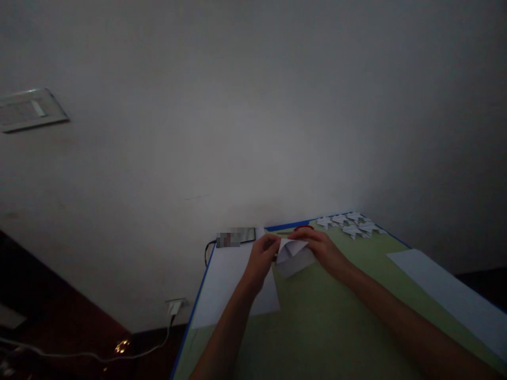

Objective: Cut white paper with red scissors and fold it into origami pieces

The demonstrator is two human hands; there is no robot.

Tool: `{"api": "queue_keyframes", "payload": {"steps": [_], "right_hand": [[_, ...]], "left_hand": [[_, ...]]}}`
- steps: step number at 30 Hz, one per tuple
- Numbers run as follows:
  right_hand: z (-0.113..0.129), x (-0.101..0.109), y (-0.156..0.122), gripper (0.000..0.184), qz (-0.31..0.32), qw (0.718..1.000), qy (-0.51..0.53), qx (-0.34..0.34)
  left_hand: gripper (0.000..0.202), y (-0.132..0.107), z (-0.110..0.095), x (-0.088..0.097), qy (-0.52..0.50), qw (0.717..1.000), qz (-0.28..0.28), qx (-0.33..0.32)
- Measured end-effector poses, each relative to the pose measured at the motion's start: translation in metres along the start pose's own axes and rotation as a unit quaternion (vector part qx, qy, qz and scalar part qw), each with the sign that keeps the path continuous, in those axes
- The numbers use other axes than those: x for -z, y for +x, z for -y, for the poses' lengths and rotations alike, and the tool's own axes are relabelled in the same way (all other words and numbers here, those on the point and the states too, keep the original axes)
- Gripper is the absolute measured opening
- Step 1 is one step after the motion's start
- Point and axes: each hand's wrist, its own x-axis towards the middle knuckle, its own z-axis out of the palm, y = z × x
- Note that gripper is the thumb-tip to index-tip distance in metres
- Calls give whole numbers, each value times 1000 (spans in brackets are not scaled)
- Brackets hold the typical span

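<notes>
Between my two hands is a partly folded sheet of white paper [295, 258], held just above the green tabletop. The fingers of my left hand [263, 256] pinch its left edge. My right hand [319, 247] grips the upper right edge, fingers closed over the fold. A triangular flap stands up in the paper, with a flat part below it. Just behind my right hand lies a pair of scissors [304, 228] with red handles, mostly hidden by the fingers.
Several folded paper shapes [358, 229] lie at the table's back right. White sheets lie at the left [225, 285] and right [443, 290]. A phone [247, 235] with a black cable rests at the back left, against the wall [245, 132]. A charger [174, 307] is plugged in below.
</notes>
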Motion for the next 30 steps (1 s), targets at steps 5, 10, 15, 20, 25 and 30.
{"api": "queue_keyframes", "payload": {"steps": [5, 10, 15, 20, 25, 30], "right_hand": [[5, -2, -1, 28, 29, 999, 31, -33], [6, 0, -1, 25, 38, 999, -15, -21], [6, 7, -1, 30, 64, 997, -22, -22], [9, 12, 0, 31, 97, 994, -53, -9], [13, 13, -2, 31, 107, 992, -68, 24], [11, 11, -4, 26, 113, 991, -66, 28]], "left_hand": [[26, -1, -5, -3, -2, 1000, 17, -17], [24, -3, -7, -2, 2, 999, 28, -16], [23, -4, -7, -2, 2, 999, 44, -12], [19, -4, -4, -1, 21, 998, 64, -17], [14, -3, -2, 3, 75, 992, 81, -61], [13, -4, -7, 8, 83, 990, 95, -68]]}}
